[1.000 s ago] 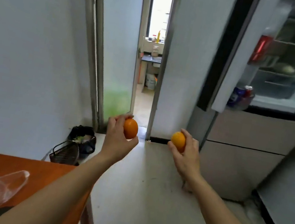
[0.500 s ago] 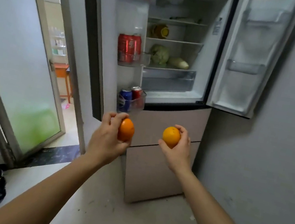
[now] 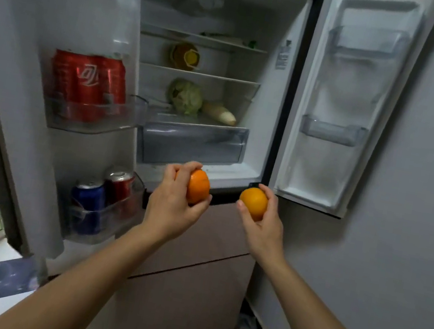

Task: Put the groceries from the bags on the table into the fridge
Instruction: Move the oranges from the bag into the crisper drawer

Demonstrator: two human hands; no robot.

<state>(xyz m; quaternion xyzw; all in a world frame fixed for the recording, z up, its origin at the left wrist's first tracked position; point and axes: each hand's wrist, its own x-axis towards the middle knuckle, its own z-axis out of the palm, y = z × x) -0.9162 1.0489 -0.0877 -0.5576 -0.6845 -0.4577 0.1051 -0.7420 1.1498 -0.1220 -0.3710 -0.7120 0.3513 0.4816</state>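
**Two oranges held in front of the open fridge**

The left hand (image 3: pixel 170 208) grips a darker orange (image 3: pixel 198 187), round with a faintly ribbed skin. Its fingers curl over the top and the thumb presses underneath, so the fruit sits forward of the palm. The right hand (image 3: pixel 266 225) clasps a paler orange (image 3: pixel 253 202), smooth and near-spherical, between curled fingers on its right and the thumb at lower left. Both fruits are in the air, near each other but apart, level with the front sill of the fridge (image 3: pixel 284 89). Inside are a white lining, thin shelves and a translucent drawer (image 3: pixel 193 142). A leafy cabbage (image 3: pixel 185 96) lies on the shelf above the drawer. Clear door bins hold glossy red cans (image 3: pixel 85 83) and a blue can (image 3: pixel 87 199).
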